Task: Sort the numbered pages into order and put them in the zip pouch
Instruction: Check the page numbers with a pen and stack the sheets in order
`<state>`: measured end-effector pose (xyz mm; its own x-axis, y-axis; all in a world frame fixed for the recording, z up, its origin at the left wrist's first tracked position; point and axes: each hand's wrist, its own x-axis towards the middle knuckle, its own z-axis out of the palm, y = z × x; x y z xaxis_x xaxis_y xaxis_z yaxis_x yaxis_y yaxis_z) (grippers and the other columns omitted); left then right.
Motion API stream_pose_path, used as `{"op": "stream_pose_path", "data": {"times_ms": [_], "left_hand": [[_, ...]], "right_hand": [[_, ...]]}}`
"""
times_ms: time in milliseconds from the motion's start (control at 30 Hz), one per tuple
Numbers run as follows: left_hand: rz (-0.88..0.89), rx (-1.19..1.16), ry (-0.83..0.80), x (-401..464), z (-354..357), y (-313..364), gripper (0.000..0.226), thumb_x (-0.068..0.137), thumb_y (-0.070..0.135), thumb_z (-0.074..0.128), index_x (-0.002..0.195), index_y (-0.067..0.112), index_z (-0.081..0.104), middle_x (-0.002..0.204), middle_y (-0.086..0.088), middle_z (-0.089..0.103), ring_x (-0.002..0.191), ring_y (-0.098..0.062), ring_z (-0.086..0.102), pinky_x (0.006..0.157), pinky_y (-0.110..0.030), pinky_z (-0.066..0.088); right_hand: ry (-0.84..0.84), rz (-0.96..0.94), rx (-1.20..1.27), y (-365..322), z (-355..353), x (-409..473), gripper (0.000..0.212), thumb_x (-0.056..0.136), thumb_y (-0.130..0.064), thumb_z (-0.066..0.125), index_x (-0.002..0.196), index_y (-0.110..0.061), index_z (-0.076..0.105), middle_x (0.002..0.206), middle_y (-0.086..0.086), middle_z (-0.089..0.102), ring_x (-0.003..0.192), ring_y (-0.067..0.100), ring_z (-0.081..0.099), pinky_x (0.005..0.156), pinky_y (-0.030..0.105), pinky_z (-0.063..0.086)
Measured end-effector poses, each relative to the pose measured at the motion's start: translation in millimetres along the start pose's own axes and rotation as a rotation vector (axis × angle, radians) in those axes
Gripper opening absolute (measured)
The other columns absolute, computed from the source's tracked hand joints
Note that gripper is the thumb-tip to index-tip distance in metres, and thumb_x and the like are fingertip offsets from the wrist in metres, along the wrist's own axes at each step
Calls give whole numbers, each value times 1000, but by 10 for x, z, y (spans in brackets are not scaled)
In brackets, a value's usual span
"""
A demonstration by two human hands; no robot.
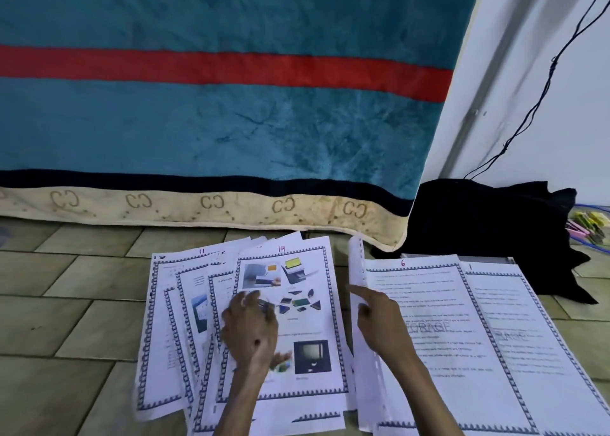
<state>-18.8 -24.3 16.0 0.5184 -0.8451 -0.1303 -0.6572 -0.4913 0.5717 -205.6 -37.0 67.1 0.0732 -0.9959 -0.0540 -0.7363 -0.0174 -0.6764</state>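
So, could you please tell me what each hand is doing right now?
Left hand: open, resting on page 14.
Right hand: holds nothing, forefinger pointing beside page 6.

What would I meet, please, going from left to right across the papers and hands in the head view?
Page 11 → left hand → page 14 → right hand → page 6 → page 1.

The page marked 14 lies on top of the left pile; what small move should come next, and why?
Probably slide page 14 aside with the left hand resting on it. Pages 6 and 1 lie right, so lower numbers beneath, like 11, are needed first.
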Motion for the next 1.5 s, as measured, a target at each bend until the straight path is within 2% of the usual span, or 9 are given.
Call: {"op": "stream_pose_path", "data": {"times_ms": [167,433,633,733,900,1067,1233,1333,1500], "left_hand": [[-108,-7,-3,156,-37,-152,66,77,33,71,131,8,42,127,-20,53,118,-38,48,93,-44,45],[-114,-398,-128,146,-228,36,17,85,20,63,98,13,71,103,-9,71,101,-26,63,83,-24,43],[-92,-902,-457,-114,-189,439,19,91,33,55,92,17,66,84,-5,72,74,-20,70,65,-29,58],[-132,-1008,-621,-204,-159,556,38,96,45,37,100,20,65,98,-8,73,91,-22,70,81,-32,55],[-103,-351,-157,-38,-149,109,36,92,32,52,125,18,54,141,-9,46,127,-29,44,102,-36,39],[-281,-199,-149,31,-267,-91,64,89,29,58,141,10,27,151,-20,20,138,-39,18,109,-46,26],[-310,-489,-49,131,-228,-158,62,83,13,67,135,-1,36,131,-22,53,121,-36,51,98,-38,41],[-155,-408,-61,121,-271,-102,21,89,19,60,72,9,54,70,-10,61,70,-24,57,68,-30,41],[4,-597,-84,-5,-221,206,21,81,25,70,63,21,60,58,9,60,61,-7,60,52,-8,40]], "right_hand": [[-14,61,-9,27,66,28,46,94,2,35,137,-10,45,142,9,46,128,21,47,96,14,32],[24,82,20,69,74,30,43,96,-2,35,137,-10,45,141,10,48,128,23,47,99,21,35],[-146,49,284,-120,80,-58,46,91,-44,52,128,-18,56,120,-11,56,118,9,52,91,18,37],[-125,-3,187,-154,146,-70,28,89,-33,59,110,-15,63,95,-9,60,98,11,60,69,13,37],[-3,34,60,-32,186,-6,16,94,-13,49,102,-5,61,96,8,63,100,25,62,62,16,34],[21,43,119,-20,246,19,31,93,-14,52,121,-2,59,117,10,65,110,23,60,81,16,36],[0,35,128,9,286,41,31,93,-15,53,122,-5,59,121,6,64,114,21,58,83,14,35],[24,6,129,39,275,49,30,94,-14,52,120,-3,59,118,6,65,110,19,59,79,14,34],[9,-40,230,23,207,32,32,96,-14,49,66,-25,47,39,-22,44,42,-5,43,48,12,31]]}}
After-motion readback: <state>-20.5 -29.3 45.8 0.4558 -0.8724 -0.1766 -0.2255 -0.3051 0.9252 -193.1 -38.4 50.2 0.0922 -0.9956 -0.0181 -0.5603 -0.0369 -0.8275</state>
